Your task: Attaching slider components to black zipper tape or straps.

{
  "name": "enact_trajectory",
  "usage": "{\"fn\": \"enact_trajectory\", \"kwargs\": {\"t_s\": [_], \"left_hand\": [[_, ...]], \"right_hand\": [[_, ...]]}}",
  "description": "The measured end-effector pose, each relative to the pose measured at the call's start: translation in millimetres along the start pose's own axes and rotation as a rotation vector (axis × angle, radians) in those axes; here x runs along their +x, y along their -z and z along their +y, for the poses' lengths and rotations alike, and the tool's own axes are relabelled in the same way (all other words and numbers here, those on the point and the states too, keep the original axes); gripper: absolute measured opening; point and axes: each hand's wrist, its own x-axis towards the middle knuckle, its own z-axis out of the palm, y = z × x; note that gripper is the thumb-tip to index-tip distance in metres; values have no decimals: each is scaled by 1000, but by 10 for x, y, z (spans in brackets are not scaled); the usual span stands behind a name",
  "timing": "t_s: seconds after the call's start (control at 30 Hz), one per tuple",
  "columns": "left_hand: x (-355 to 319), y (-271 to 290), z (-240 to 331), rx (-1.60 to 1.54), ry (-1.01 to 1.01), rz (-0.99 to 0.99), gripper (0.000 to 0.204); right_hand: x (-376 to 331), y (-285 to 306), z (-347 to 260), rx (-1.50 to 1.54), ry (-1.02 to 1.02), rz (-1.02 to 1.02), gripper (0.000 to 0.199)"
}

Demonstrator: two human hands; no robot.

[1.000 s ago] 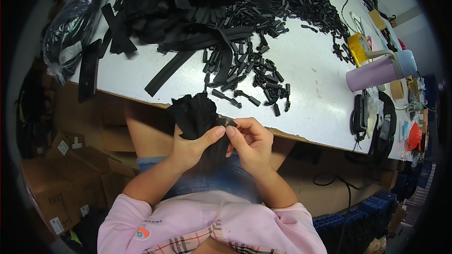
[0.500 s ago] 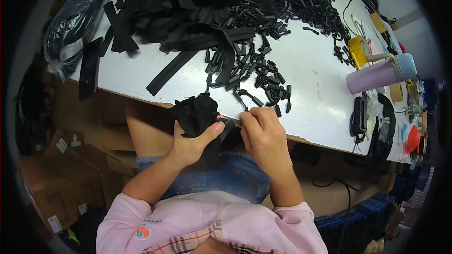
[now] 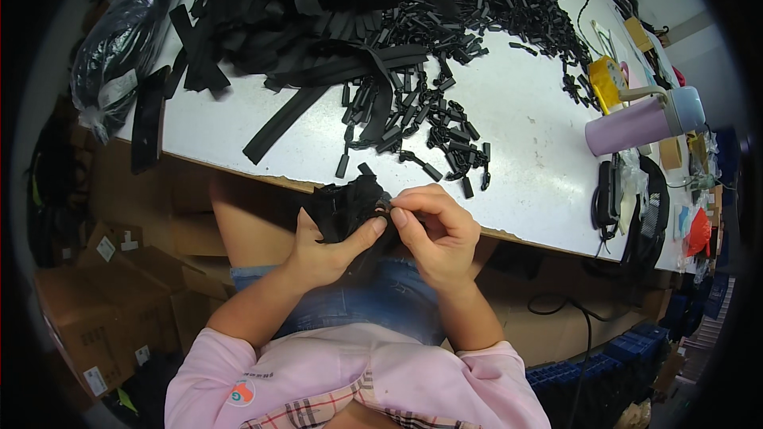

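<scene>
Head view: white bench (image 3: 524, 119) heaped with black straps (image 3: 318, 8) toward its far left corner, small black clips (image 3: 429, 123) strewn nearer the front edge. Just below that front edge, over the lap: black strap bundle (image 3: 346, 206) clasped in left hand (image 3: 326, 250). Right hand (image 3: 433, 234) fingertips pressed together, pinching the bundle's top end.

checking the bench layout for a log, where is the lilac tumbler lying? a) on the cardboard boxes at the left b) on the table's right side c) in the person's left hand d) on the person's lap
b, the lilac tumbler lies on its side on the white table, far right, away from both hands, which hold a black bundle over the lap.
</scene>
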Motion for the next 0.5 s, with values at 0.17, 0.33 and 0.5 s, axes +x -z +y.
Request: {"fn": "enact_trajectory", "kwargs": {"t_s": [0.17, 0.33, 0.5], "left_hand": [[4, -5, 12, 2, -26, 9, 11], [-8, 5, 2, 18, -30, 3, 9], [2, 65, -103, 132, -154, 21, 11]], "right_hand": [[31, 42, -16, -105, 30, -90, 13], [30, 33, -5, -118, 42, -73, 13], [100, 35, -47, -369, 273, -176, 17]]}}
